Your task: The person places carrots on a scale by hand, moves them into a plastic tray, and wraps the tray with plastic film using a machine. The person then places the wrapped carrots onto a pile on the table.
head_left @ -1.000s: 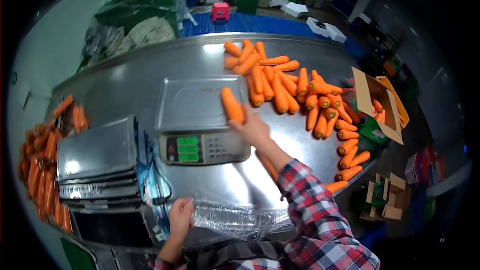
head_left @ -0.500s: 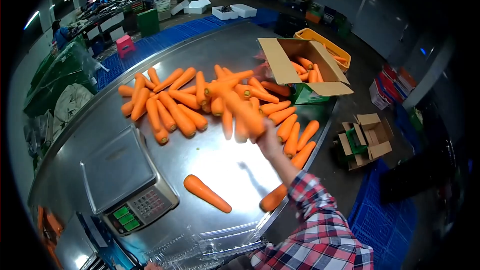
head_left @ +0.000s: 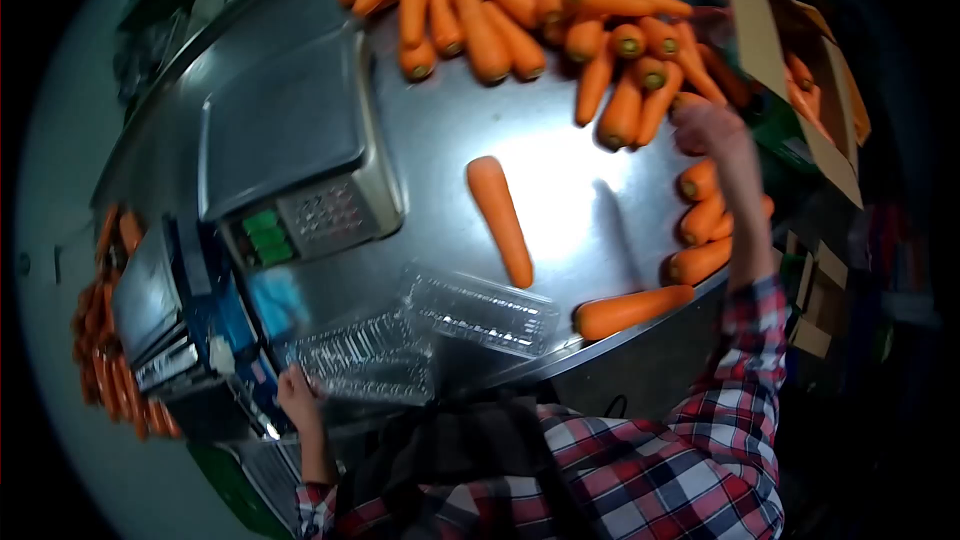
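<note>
My left hand (head_left: 298,396) is at the table's near edge, its fingers closed on the corner of a clear plastic clamshell container (head_left: 375,365) that lies open. My right hand (head_left: 708,128) is over the carrots on the right, touching or just above a carrot (head_left: 686,101); its fingers are smeared by motion. A big pile of carrots (head_left: 480,35) covers the far side of the table. One single carrot (head_left: 500,220) lies alone in the middle, and another carrot (head_left: 632,312) rests along the near right edge.
A digital scale (head_left: 290,140) with green displays stands left on the metal table (head_left: 430,140). A cardboard box (head_left: 820,90) holding carrots is at the far right. Wrapped carrots (head_left: 110,360) are at the far left, beside a blue and black device (head_left: 215,290).
My view has tilted down and turned. The right hand, which gripped a blurred carrot over the pile, is now at the carrots on the right. My left hand has come clearly into view.
</note>
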The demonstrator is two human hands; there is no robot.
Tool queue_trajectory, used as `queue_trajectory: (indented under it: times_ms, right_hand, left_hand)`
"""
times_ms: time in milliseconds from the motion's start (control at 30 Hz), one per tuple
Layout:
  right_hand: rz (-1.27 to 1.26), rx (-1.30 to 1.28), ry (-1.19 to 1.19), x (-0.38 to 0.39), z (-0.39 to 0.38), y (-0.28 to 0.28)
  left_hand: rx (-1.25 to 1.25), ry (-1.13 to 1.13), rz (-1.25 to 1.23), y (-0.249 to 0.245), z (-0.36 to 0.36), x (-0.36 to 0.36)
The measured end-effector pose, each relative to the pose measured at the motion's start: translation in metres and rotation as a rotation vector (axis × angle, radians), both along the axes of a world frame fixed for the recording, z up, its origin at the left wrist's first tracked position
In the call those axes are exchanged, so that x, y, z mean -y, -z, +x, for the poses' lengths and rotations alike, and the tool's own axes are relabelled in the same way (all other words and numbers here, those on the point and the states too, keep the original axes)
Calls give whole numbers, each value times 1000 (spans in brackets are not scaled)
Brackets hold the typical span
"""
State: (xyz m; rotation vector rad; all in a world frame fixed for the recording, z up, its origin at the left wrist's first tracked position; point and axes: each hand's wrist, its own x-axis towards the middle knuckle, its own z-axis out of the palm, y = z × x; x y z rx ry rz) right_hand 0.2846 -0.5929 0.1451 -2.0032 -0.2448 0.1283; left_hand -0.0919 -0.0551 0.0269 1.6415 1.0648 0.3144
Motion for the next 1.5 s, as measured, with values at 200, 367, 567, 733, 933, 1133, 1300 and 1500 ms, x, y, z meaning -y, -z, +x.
queue_trajectory:
  times_ms: [200, 367, 567, 733, 933, 1133, 1300, 1500]
  right_hand:
    - [-780, 57, -486, -177, -159, 79]
    - [-818, 208, -331, -176, -186, 98]
    - [-921, 108, -262, -153, -212, 101]
    - [-561, 53, -32, -136, -201, 101]
    - [-305, 42, -160, -157, -204, 54]
    - [-210, 41, -334, -199, -209, 48]
    - [-242, -157, -231, -209, -190, 46]
    - [-680, -127, 54, -202, -122, 82]
  left_hand:
    - [46, 24, 122, -22, 16, 12]
    - [-83, 281, 195, -15, 17, 8]
    - [-151, 521, 543, -13, 23, -12]
    - [-25, 557, 777, -13, 30, -28]
    - [343, 475, -471, -75, 83, 7]
    - [30, 685, -382, -99, 112, 16]
    - [-111, 554, -306, -74, 110, -4]
    - [-53, 410, -192, -60, 90, -9]
